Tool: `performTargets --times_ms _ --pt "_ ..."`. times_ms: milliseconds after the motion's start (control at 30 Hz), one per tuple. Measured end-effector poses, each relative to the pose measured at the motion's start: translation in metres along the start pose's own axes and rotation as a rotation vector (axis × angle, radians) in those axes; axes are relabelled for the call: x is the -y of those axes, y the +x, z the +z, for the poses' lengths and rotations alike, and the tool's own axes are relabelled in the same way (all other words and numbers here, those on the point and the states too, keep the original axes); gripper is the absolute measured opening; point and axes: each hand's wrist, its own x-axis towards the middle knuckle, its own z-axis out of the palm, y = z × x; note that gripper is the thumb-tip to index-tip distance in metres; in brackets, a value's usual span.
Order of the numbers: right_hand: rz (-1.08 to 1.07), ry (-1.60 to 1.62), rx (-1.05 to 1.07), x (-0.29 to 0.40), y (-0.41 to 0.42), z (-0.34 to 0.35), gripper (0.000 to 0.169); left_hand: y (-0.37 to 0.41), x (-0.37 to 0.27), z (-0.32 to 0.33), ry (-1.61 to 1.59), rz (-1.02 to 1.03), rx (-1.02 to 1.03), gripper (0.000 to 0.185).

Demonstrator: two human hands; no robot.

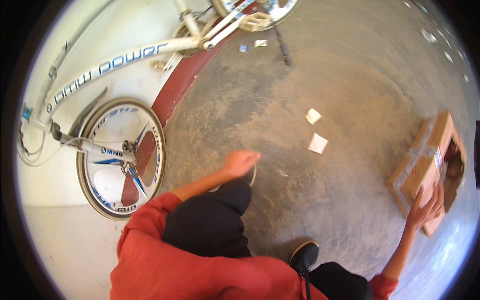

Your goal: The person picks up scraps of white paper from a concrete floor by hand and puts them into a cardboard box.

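Note:
My left hand point(242, 164) is over the floor in front of my left knee, just above my shoe. Its fingers look curled in, though blurred, and nothing shows in them. Far to the right, my right hand point(427, 206) lies on a brown cardboard box point(422, 148), its fingers spread at the edge of a torn opening. Whether those fingers grip the box's edge is unclear. Printed clear tape runs along the box. Something dark and a bit of clear plastic show inside the opening, too dim to name.
A white bicycle point(123, 62) leans along the wall at the left, its front wheel point(120, 158) near my left arm. Its kickstand point(284, 48) reaches the concrete floor point(360, 123). Two pale paper pieces, one a square point(318, 143), lie ahead; more scraps point(428, 36) are scattered far right.

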Motion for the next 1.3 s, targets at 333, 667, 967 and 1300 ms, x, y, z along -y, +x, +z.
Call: performTargets --times_ms 333,667,967,1300 --pt "-0.69 0.549 1.095 0.233 -0.018 0.066 0.04 0.05 0.091 0.004 -0.25 -0.052 -0.135 0.043" --pt "-0.42 0.727 0.866 0.393 -0.013 0.119 0.032 0.149 0.278 -0.103 -0.001 -0.091 -0.56 0.02" --pt "-0.127 0.639 0.748 0.476 -0.004 0.167 0.041 0.356 0.281 -0.155 0.351 0.29 -0.656 0.024" --pt "-0.101 0.47 0.792 0.471 -0.023 0.182 0.049 0.484 0.292 -0.19 0.406 0.537 -0.44 0.049"
